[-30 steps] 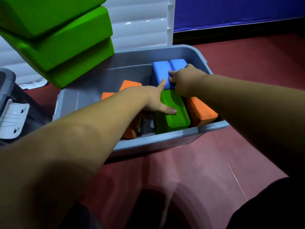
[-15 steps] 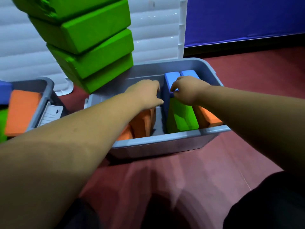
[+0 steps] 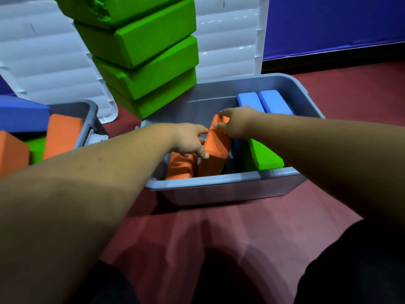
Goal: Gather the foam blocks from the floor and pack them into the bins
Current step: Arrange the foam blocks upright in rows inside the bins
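Head view: left hand (image 3: 189,139) and right hand (image 3: 239,122) grip the orange block (image 3: 215,155) between them, in the bin (image 3: 219,183).

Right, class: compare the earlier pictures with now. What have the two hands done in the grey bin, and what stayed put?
The right hand left the two blue foam blocks and moved left to pinch the top of a tilted orange foam block. The left hand came off the green foam block and now grips that orange block's left side. Blue and green blocks stayed in the grey plastic bin.
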The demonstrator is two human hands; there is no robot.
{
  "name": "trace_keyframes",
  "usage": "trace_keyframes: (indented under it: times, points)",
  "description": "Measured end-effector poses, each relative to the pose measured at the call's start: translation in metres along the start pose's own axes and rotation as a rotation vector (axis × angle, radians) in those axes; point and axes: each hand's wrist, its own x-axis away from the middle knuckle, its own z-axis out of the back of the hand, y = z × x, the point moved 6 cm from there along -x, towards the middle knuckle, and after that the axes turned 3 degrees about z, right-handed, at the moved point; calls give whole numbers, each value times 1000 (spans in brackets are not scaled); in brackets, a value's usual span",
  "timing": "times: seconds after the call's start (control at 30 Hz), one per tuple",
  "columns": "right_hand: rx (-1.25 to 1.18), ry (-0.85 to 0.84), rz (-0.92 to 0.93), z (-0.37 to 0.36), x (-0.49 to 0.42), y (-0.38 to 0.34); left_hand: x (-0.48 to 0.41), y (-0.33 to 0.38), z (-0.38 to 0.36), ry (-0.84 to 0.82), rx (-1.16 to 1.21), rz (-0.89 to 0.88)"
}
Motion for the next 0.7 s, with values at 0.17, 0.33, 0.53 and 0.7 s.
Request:
trace_keyframes:
  times: [0.17, 0.33, 0.53, 0.7]
  points:
    - [-49, -18, -96, -12, -5, -7, 3, -10, -17, -134, 5, -6]
    - [-59, 12, -110, -4, -6, -16, 18, -14, -7, -98, -40, 2]
    - [26, -178, -163, -8, 3, -3, 33, -37, 0, -40, -182, 127]
    - [23, -271, -123, -20, 3, 1, 27, -57, 2, -53, -249, 244]
